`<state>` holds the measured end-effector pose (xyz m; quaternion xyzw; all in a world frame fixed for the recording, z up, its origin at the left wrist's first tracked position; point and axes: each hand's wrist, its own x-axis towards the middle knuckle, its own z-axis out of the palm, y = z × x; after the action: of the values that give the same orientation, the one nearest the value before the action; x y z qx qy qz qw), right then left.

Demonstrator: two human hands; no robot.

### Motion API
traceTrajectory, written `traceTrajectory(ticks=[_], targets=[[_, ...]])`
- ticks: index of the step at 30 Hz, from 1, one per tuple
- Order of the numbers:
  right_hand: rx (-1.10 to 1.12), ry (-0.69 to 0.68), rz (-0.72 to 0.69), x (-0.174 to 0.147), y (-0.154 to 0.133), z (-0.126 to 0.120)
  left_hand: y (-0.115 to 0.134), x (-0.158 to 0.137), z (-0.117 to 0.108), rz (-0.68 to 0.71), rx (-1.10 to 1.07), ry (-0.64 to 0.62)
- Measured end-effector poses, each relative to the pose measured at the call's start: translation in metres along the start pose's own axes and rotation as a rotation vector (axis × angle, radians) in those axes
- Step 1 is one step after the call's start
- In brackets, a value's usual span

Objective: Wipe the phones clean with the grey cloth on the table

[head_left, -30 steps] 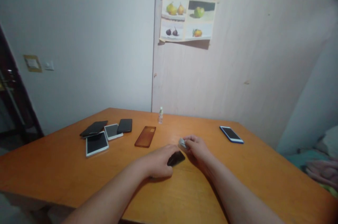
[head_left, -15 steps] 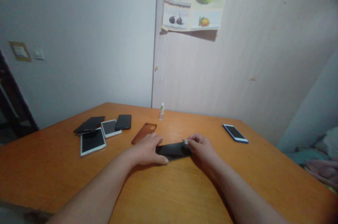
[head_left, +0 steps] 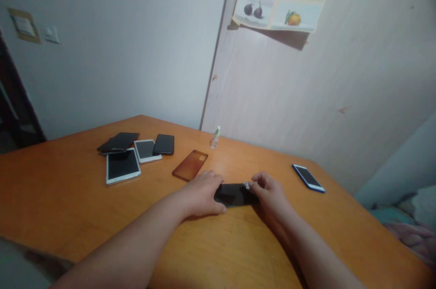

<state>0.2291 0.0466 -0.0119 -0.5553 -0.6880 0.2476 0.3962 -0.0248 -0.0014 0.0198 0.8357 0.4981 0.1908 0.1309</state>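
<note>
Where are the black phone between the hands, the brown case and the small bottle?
Black phone (head_left: 235,195), head view: middle of its dark face.
Brown case (head_left: 190,166), head view: middle of its panel.
Small bottle (head_left: 215,139), head view: middle of its body.

My left hand (head_left: 203,194) and my right hand (head_left: 269,191) are bare; so are my left forearm (head_left: 136,239) and my right forearm (head_left: 313,243), smooth in outline, slimmer at the wrists (head_left: 184,202) and thicker farther back; finer detail is blurred.

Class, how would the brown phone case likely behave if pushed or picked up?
Lying flat, the brown phone case would probably slide rather than tip. Its thin, empty-looking shell suggests little weight and perhaps some flex.
</note>
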Motion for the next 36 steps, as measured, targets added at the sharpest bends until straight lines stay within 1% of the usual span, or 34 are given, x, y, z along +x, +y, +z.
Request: traceTrajectory(ticks=[3, 6, 8, 10, 14, 17, 21, 23, 25, 27, 30, 32, 34, 36], targets=[[-0.061, -0.018, 0.04, 0.0, 0.001, -0.007, 0.007, 0.003, 0.01, 0.049, -0.029, 0.04], [-0.282, -0.024, 0.059, 0.001, 0.0, -0.016, 0.009, 0.003, 0.014, 0.038, -0.049, 0.045], [-0.423, -0.008, 0.041, 0.001, -0.002, -0.021, 0.008, 0.002, 0.011, -0.001, -0.039, 0.035], [-0.513, -0.001, 0.006, 0.001, -0.004, -0.024, 0.007, 0.001, 0.006, -0.034, -0.012, 0.006], [-0.593, -0.016, -0.06, -0.005, -0.012, -0.021, 0.005, 0.0, 0.001, -0.043, 0.022, -0.046], [-0.59, -0.093, -0.144, -0.015, -0.027, -0.008, 0.004, 0.001, 0.002, -0.048, 0.028, -0.043], [-0.559, -0.254, -0.301, -0.036, -0.058, 0.012, 0.005, 0.002, 0.004, -0.066, 0.048, -0.036], [-0.592, -0.323, -0.364, -0.044, -0.07, 0.017, 0.006, 0.002, 0.003, -0.063, 0.058, -0.041], [-0.677, -0.355, -0.386, -0.046, -0.073, 0.016, 0.007, 0.002, 0.002, -0.065, 0.061, -0.046], [-0.794, -0.352, -0.342, -0.043, -0.069, 0.01, 0.008, 0.002, 0.0, -0.07, 0.059, -0.047], [-0.941, -0.315, -0.175, -0.034, -0.054, -0.004, 0.01, 0.002, -0.002, -0.083, 0.051, -0.049], [-0.983, -0.296, -0.084, -0.032, -0.047, -0.011, 0.01, 0.002, -0.003, -0.085, 0.047, -0.053], [-0.962, -0.319, -0.072, -0.036, -0.048, -0.01, 0.01, 0.002, -0.002, -0.083, 0.047, -0.048], [-0.879, -0.406, -0.131, -0.043, -0.057, -0.004, 0.008, 0.003, 0.0, -0.074, 0.053, -0.03]])
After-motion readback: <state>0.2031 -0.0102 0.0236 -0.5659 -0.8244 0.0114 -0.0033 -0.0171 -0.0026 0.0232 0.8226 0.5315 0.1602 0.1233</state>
